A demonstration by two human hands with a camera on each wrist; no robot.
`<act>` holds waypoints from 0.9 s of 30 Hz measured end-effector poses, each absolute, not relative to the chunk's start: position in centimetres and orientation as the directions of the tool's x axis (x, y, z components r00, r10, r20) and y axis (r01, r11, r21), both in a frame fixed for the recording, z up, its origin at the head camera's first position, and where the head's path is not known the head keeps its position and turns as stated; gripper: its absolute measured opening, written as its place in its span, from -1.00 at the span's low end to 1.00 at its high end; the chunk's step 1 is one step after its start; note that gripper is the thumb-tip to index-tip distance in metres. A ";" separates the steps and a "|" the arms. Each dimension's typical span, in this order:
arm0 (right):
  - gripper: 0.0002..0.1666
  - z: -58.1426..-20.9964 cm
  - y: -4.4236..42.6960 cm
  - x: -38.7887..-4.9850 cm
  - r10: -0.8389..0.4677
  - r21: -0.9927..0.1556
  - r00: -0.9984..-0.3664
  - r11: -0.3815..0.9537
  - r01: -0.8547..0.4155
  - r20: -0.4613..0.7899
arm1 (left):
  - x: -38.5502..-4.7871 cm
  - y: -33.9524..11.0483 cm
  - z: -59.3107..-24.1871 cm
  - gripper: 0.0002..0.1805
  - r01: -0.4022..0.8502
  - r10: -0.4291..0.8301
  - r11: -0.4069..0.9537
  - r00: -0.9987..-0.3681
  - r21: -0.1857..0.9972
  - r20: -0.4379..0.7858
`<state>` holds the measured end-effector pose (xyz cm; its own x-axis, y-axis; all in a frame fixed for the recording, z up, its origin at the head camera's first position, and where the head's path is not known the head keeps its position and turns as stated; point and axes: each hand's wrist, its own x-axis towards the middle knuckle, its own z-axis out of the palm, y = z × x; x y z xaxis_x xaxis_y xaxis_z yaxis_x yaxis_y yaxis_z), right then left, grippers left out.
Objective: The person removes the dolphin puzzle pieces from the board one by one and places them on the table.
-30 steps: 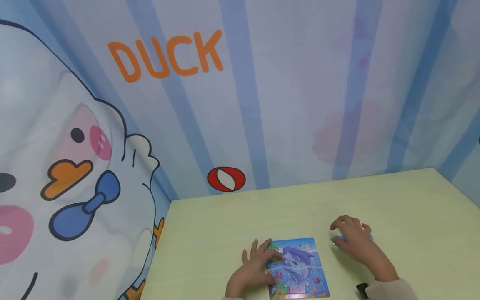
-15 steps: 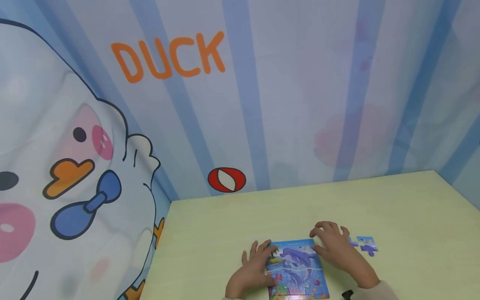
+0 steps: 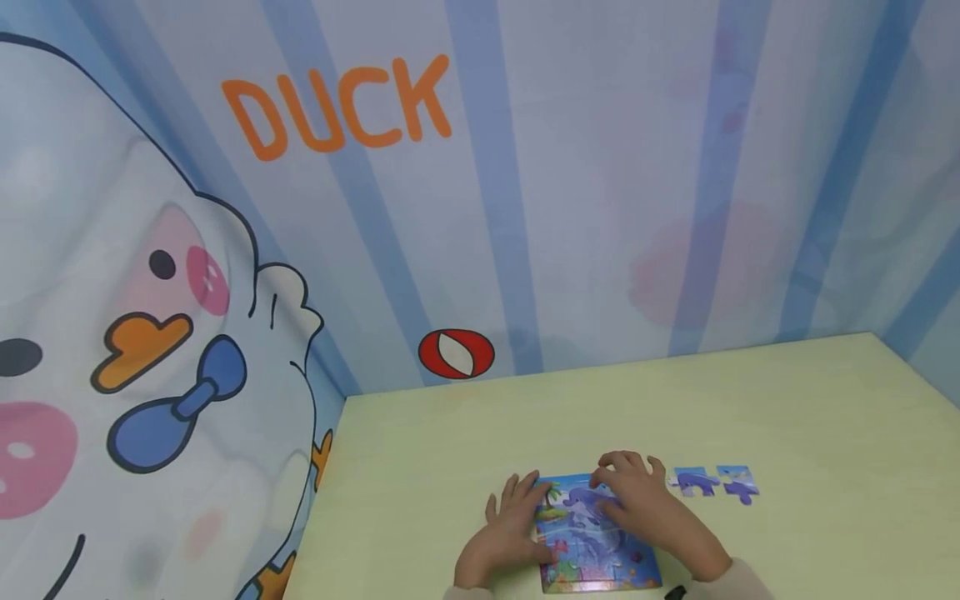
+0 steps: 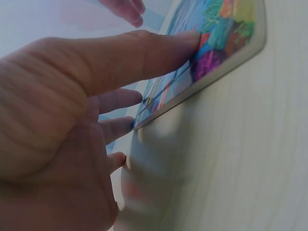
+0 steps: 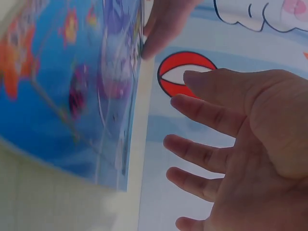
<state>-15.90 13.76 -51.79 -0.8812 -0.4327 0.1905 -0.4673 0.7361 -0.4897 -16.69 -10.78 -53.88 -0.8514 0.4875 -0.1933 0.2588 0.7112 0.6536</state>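
A dolphin jigsaw puzzle (image 3: 588, 533) lies flat near the table's front. My left hand (image 3: 501, 542) rests at its left side, thumb on the picture and fingers spread by the upper left corner; the left wrist view shows that thumb pressing the puzzle surface (image 4: 211, 48). Over the puzzle's upper right part is my right hand (image 3: 645, 500), hiding the pieces under it. In the right wrist view the fingers of my right hand (image 5: 226, 139) are spread apart, holding nothing visible, beside the puzzle (image 5: 57, 96).
Two loose puzzle pieces, one with purple (image 3: 693, 482) and one beside it (image 3: 738, 482), lie on the table (image 3: 450, 442) right of my right hand. A printed curtain (image 3: 585, 208) stands behind the table. A small dark object (image 3: 676, 592) is by my right sleeve.
My right hand has moved left from the loose pieces onto the puzzle, uncovering them. My left index finger has drawn back from the dolphin to the puzzle's upper left.
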 end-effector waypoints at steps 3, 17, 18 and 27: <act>-0.80 -52.0 13.1 -15.9 -0.485 -0.502 -0.857 0.704 -0.502 0.177 | -16.8 -10.8 -54.0 0.01 0.266 0.491 0.712 -0.850 0.649 -0.190; -0.62 -53.0 11.7 -15.6 -0.552 -0.522 -0.826 0.675 -0.521 0.110 | -16.7 -11.0 -53.9 0.07 0.268 0.489 0.727 -0.849 0.632 -0.203; -0.60 -53.0 11.5 -15.5 -0.557 -0.519 -0.824 0.676 -0.523 0.105 | -16.8 -11.0 -53.9 0.08 0.270 0.486 0.731 -0.850 0.627 -0.200; -0.55 -53.4 10.7 -15.4 -0.559 -0.438 -0.821 0.714 -0.546 0.111 | -17.1 -10.7 -54.0 0.08 0.272 0.475 0.743 -0.858 0.611 -0.195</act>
<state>-15.35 10.67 -53.38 -0.8215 -0.5592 0.1115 -0.5457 0.7142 -0.4383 -17.06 -10.73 -54.04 -0.8580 0.4751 -0.1955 0.2723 0.7433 0.6110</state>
